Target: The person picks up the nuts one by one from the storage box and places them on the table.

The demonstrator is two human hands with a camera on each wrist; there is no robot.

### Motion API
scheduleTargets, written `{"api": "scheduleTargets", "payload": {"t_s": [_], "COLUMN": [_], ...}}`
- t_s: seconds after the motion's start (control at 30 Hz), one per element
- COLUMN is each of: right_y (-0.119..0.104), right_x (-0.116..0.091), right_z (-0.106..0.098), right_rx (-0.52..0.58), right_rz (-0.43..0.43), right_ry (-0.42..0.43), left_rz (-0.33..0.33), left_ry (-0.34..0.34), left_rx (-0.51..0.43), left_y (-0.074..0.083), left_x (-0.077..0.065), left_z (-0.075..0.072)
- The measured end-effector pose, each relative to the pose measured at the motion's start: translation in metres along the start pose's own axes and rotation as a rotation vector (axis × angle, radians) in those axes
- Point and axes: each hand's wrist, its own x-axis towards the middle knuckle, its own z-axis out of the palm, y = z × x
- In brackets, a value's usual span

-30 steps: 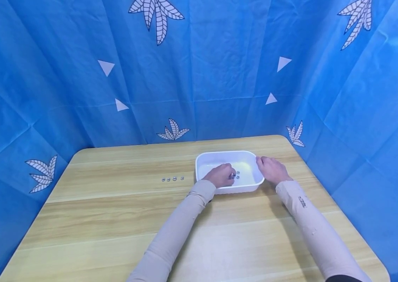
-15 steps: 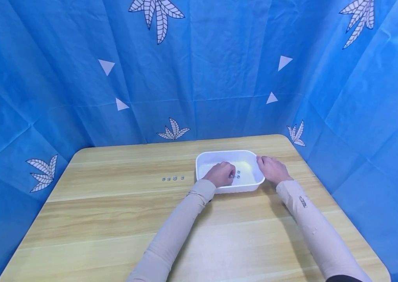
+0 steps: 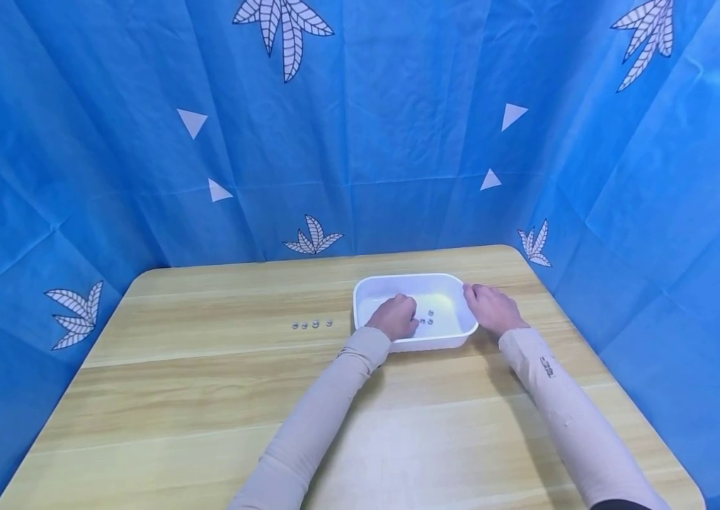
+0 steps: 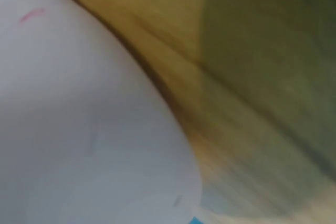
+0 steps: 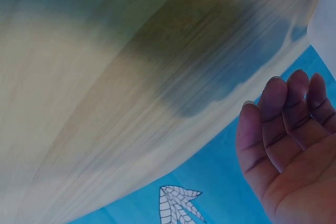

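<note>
A white rectangular tray [image 3: 417,344] stands near the table's far edge. Down inside its left half is my left hand [image 3: 394,317], fingers curled; whether they pinch something is hidden. Just right of it, small silvery metal pieces [image 3: 430,321], nut-like but too small to be sure, lie on the tray floor. My right hand [image 3: 493,308] holds the tray's right rim. In the right wrist view, the fingers of that right hand [image 5: 294,166] curve gently beside the tray, thumb out of sight. A pale sleeve [image 4: 94,119] fills much of the left wrist view, with no fingers showing.
More small metal pieces [image 3: 316,324] form a short row on the wooden table [image 3: 207,397], left of the tray. A blue curtain [image 3: 410,142] printed with white leaves and triangles hangs behind the table and along its sides.
My left hand has drawn slightly left inside the tray, and the metal pieces beside its fingertips now show more plainly. My right hand stays on the rim.
</note>
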Motion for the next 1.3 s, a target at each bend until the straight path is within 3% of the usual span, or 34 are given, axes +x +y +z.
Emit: {"api": "scheduleTargets", "payload": {"t_s": [0.2,0.47,0.93,1.3], "right_y": [-0.0006,-0.0022,0.0007,0.0003], "right_x": [-0.0006,-0.0005,0.0003,0.0002], "right_z": [-0.0008,-0.0006,0.0010,0.0016], "right_rx": [-0.006,-0.006,0.004,0.000], "right_rz": [-0.005,0.000,-0.012,-0.008], "right_ry": [0.008,0.008,0.016,0.007], "left_rz": [-0.044,0.037,0.066,0.063], "left_ry": [-0.013,-0.026,-0.026,0.051], "left_rx": [0.021,0.035,-0.047,-0.131], "left_y": [0.0024,0.0008,0.0012,0.0016], "left_x": [-0.0009,0.0001,0.0009,0.0020], "left_z": [-0.0032,-0.0025,-0.0018,-0.0020]}}
